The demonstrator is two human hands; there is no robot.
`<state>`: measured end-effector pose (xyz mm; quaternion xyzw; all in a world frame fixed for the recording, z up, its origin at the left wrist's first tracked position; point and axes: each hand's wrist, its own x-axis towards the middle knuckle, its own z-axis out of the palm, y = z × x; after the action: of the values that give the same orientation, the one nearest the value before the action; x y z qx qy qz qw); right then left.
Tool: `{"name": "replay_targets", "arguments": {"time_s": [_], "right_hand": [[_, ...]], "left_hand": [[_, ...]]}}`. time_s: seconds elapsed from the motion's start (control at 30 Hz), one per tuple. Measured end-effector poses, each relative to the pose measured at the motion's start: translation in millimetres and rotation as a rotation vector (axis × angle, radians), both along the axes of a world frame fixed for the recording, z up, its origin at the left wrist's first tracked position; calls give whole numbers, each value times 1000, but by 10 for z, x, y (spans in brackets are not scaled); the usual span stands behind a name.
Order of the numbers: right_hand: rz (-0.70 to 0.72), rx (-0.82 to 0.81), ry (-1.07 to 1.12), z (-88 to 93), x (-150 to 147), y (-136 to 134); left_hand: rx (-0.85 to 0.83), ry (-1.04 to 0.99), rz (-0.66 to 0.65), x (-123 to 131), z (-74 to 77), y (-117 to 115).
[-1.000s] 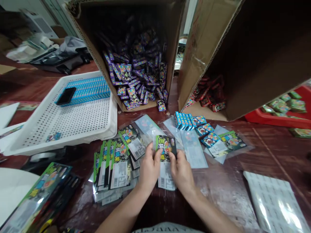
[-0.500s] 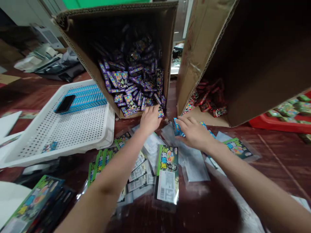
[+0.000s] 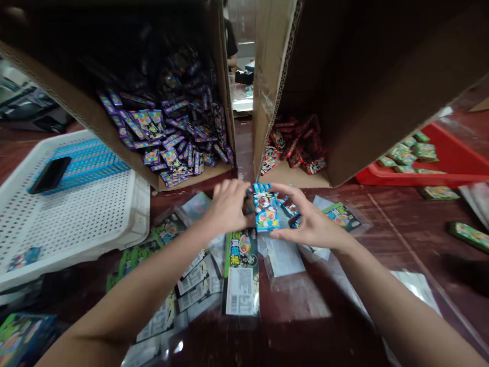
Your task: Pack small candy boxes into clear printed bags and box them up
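My left hand [image 3: 228,208] is closed on a small dark purple candy box [image 3: 249,202], mostly hidden by the fingers and blurred. Right beside it, my right hand [image 3: 311,218] grips a blue candy box [image 3: 266,211] between thumb and forefinger, its printed face towards me. Another blue box [image 3: 290,208] shows behind the right fingers. Below the hands lies a clear bag with a green and black printed header card [image 3: 240,260]. More such bags with cards [image 3: 194,285] are fanned out to the left, and clear bags [image 3: 284,257] lie under the right hand.
A carton [image 3: 228,102] with many purple boxes stands at the left back; another carton [image 3: 280,76] holds red ones. A white perforated basket [image 3: 133,214] holds blue boxes and a phone [image 3: 50,175]. At right is a red tray [image 3: 458,153] with green packets. A person is partly visible behind.
My left hand has come away from the purple boxes' carton with a purple box. My right hand has lifted a blue box, bringing both hands together. The view has shifted right.
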<state>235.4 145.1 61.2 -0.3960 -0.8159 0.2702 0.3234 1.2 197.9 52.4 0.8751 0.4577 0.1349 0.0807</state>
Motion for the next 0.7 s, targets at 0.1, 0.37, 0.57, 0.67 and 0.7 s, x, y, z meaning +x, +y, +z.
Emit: {"name": "replay_targets", "arguments": {"time_s": [0.1,0.37,0.57,0.67,0.7], "right_hand": [[-117,-120,190,-231,204,-516],[-304,-182,55,-545,415,-1175],[-138,-149,-159,-571,-20,-1144],[-234,33,-181,-416,306,-840],[-353,96,-184,-327,562,-685]], "left_hand": [[-162,-107,-205,353,-196,-727],[-371,-23,-129,196,-215,-1196],[-94,180,-68,652,516,-13],[-91,273,53,1307,506,615],[-101,291,99,1487,445,790]]}}
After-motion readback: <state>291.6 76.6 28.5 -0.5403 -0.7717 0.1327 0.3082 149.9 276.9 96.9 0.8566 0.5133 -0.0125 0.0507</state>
